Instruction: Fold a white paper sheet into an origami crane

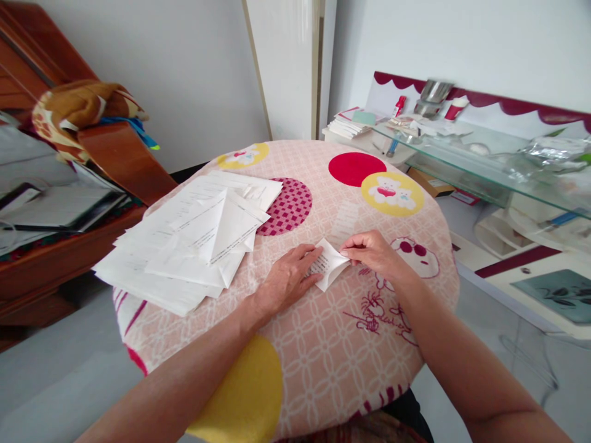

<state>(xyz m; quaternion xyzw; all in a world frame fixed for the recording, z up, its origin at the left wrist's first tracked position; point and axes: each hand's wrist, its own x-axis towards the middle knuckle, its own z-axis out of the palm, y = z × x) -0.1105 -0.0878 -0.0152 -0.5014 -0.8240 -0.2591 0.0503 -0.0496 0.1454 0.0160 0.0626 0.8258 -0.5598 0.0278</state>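
A small folded piece of printed paper lies on the pink patterned tablecloth, between my two hands. My left hand rests on its left side, fingers extended and lying over the paper. At the paper's right corner, the thumb and fingertips of my right hand pinch the edge, which lifts a little off the cloth. To the left spreads a pile of loose printed sheets, with a creased, partly folded sheet on top.
A glass-topped stand at the right holds a metal container, a red bottle and plastic bags. Stacked booklets sit at its near end. On the left is a wooden seat with a brown cloth.
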